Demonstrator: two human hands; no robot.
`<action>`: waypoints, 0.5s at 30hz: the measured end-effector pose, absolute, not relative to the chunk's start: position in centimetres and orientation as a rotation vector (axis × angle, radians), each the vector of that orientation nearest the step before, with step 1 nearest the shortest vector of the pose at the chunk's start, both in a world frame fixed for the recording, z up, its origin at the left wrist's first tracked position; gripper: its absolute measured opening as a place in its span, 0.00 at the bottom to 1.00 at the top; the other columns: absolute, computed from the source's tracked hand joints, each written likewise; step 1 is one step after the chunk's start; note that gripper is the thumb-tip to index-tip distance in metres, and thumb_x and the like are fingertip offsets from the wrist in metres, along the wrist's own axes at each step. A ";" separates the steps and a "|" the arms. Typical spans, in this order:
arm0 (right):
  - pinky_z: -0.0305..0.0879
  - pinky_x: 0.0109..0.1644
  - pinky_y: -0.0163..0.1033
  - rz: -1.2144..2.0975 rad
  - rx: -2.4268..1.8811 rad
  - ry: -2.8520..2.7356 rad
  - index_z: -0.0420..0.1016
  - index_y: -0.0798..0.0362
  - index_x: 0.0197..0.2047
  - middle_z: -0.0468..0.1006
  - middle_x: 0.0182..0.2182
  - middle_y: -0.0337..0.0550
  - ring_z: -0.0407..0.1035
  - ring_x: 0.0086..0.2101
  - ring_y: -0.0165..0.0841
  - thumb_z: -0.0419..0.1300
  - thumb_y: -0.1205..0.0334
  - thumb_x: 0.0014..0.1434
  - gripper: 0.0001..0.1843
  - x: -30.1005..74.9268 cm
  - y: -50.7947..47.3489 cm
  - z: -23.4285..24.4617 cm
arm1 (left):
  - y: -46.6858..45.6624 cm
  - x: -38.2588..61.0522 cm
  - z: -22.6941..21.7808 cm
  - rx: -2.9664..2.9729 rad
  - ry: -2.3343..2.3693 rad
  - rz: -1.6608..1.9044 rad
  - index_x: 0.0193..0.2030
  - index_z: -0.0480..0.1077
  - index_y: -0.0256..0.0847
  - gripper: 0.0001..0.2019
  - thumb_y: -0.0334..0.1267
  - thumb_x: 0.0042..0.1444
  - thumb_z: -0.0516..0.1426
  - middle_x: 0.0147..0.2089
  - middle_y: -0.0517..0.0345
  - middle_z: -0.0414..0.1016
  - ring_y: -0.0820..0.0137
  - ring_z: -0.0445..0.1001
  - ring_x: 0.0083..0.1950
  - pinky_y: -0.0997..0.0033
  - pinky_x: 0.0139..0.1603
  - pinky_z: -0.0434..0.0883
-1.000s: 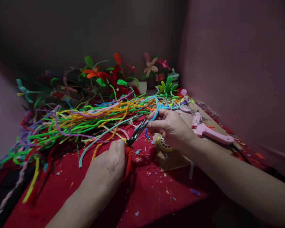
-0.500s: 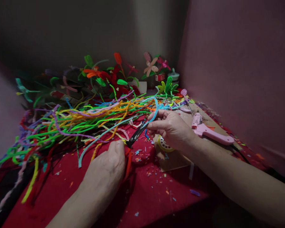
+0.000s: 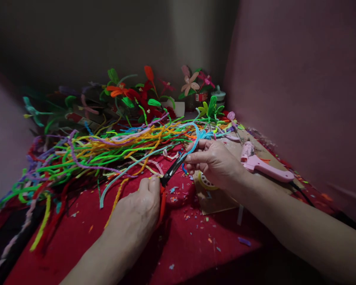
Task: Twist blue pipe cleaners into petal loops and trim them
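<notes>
My right hand (image 3: 215, 161) is closed in a pinch on a light blue pipe cleaner (image 3: 197, 136) that loops up from the pile, and black scissors (image 3: 173, 170) stick out leftward from under its fingers. My left hand (image 3: 136, 211) rests knuckles-up on the red cloth (image 3: 192, 241), fingers curled around a red-orange stem (image 3: 162, 202) near the scissors' tip. A heap of coloured pipe cleaners (image 3: 101, 152) lies just beyond both hands.
A pink glue gun (image 3: 262, 164) lies on brown cardboard (image 3: 213, 202) at the right, beside a yellow tape roll (image 3: 204, 182). Pipe-cleaner flowers (image 3: 145, 95) and a small jar (image 3: 218, 95) stand at the back wall. Cut scraps dot the cloth. A pink wall closes the right side.
Both hands stay nearly in place; the view has dropped slightly, and the scissors' tip sits a touch lower by my left fingers.
</notes>
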State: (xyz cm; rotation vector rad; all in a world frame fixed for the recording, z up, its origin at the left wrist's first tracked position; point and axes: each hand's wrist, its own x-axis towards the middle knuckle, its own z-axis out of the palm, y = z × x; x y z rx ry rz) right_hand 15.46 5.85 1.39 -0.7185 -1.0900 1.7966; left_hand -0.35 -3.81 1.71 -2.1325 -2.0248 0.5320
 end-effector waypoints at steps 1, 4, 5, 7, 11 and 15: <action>0.61 0.26 0.35 1.799 -0.722 -1.083 0.69 0.55 0.25 0.71 0.19 0.34 0.64 0.19 0.26 0.64 0.73 0.36 0.11 15.5 5.8 1.4 | -3.8 -0.4 1.6 -2.138 -2.027 0.532 0.46 0.63 0.35 0.19 0.22 0.56 0.37 0.34 0.50 0.70 0.67 0.75 0.26 0.72 0.22 0.65; 0.63 0.27 0.35 1.805 -0.722 -1.057 0.68 0.56 0.25 0.71 0.20 0.34 0.65 0.20 0.26 0.64 0.74 0.35 0.11 15.4 5.8 1.5 | -3.8 -0.3 1.5 -2.181 -2.035 0.489 0.49 0.62 0.34 0.20 0.21 0.55 0.37 0.37 0.48 0.71 0.67 0.76 0.27 0.72 0.23 0.66; 0.63 0.27 0.35 1.810 -0.723 -1.050 0.68 0.56 0.25 0.71 0.20 0.34 0.65 0.20 0.26 0.64 0.74 0.35 0.11 15.4 5.7 1.5 | -3.8 -0.3 1.5 -2.188 -2.038 0.475 0.49 0.62 0.33 0.21 0.21 0.55 0.37 0.37 0.47 0.71 0.66 0.76 0.27 0.72 0.23 0.67; 0.63 0.26 0.34 1.817 -0.726 -1.035 0.68 0.55 0.25 0.71 0.19 0.34 0.65 0.19 0.25 0.64 0.73 0.36 0.11 15.3 5.7 1.5 | -3.8 -0.3 1.4 -2.198 -2.053 0.450 0.49 0.62 0.33 0.21 0.21 0.55 0.36 0.36 0.47 0.71 0.66 0.76 0.27 0.71 0.24 0.67; 0.62 0.24 0.33 1.803 -0.709 -0.993 0.68 0.56 0.24 0.71 0.18 0.34 0.65 0.19 0.25 0.64 0.73 0.36 0.10 15.2 5.7 1.3 | -4.0 -0.7 0.8 -2.265 -2.118 0.288 0.48 0.62 0.33 0.19 0.23 0.55 0.38 0.38 0.45 0.71 0.64 0.76 0.29 0.68 0.28 0.69; 0.62 0.25 0.33 1.781 -0.698 -0.965 0.66 0.56 0.22 0.70 0.18 0.33 0.64 0.19 0.25 0.65 0.73 0.35 0.11 15.1 5.9 1.1 | -4.0 -1.5 0.3 -2.314 -2.199 -0.185 0.42 0.63 0.38 0.13 0.27 0.55 0.42 0.36 0.50 0.72 0.64 0.75 0.31 0.67 0.30 0.69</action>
